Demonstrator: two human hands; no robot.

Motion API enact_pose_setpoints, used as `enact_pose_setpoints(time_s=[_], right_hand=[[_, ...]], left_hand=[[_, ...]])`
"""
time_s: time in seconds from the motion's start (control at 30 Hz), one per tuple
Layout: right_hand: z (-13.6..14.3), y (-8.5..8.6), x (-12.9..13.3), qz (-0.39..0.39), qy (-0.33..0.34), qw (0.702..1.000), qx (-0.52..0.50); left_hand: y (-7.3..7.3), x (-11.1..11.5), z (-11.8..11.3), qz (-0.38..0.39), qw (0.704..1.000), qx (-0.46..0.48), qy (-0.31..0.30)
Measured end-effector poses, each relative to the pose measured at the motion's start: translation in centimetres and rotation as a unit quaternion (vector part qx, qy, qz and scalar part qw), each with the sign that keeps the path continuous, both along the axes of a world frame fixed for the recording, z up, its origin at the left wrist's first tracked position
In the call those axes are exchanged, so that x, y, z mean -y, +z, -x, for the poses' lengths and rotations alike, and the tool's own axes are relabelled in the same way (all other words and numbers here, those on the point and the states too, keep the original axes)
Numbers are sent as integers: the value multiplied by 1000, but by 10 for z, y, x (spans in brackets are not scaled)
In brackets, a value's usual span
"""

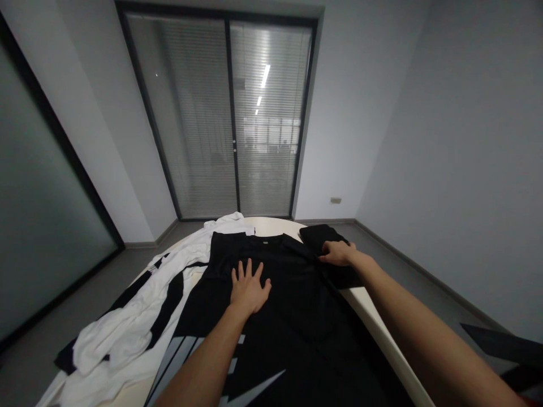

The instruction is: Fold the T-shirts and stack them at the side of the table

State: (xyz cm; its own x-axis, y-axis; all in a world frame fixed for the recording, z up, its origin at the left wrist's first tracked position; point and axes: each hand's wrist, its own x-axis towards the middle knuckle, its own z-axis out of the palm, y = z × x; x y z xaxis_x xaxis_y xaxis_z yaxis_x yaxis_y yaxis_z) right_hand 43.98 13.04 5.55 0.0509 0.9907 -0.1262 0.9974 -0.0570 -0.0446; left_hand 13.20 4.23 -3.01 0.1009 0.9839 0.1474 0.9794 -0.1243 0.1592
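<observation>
A black T-shirt (292,305) with a grey printed design near its lower part lies spread out, its neckline at the far end. My left hand (249,288) rests flat on the chest of the shirt, fingers spread. At the shirt's right shoulder, my right hand (338,253) has its fingers closed on the edge of the black cloth; the fingertips are partly hidden. Just beyond that hand sits a folded black garment (316,233), close against the shirt's right side.
A heap of white and black clothes (123,322) covers the left side of the cream table (271,226). The table's right edge runs beside my right forearm. Behind stand glass doors (233,124) with blinds. A dark object (504,345) is at the lower right.
</observation>
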Motion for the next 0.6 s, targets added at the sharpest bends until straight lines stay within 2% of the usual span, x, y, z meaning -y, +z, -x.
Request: enact_pose_setpoints(time_s=[0.2,0.37,0.5,0.6], right_hand=[[-2,18,2,57,-17,998,6],[-10,30,-2,57,24,998,-14],[-17,34,-6,-1,15,1000,-18],[-22,34,-5,-102,-64,993,-14]], left_hand=[[-1,-1,1,1,1000,9,0],[-3,-3,2,3,1000,12,0],[-4,-3,3,-5,1000,12,1],[-4,-3,3,-9,1000,13,1]])
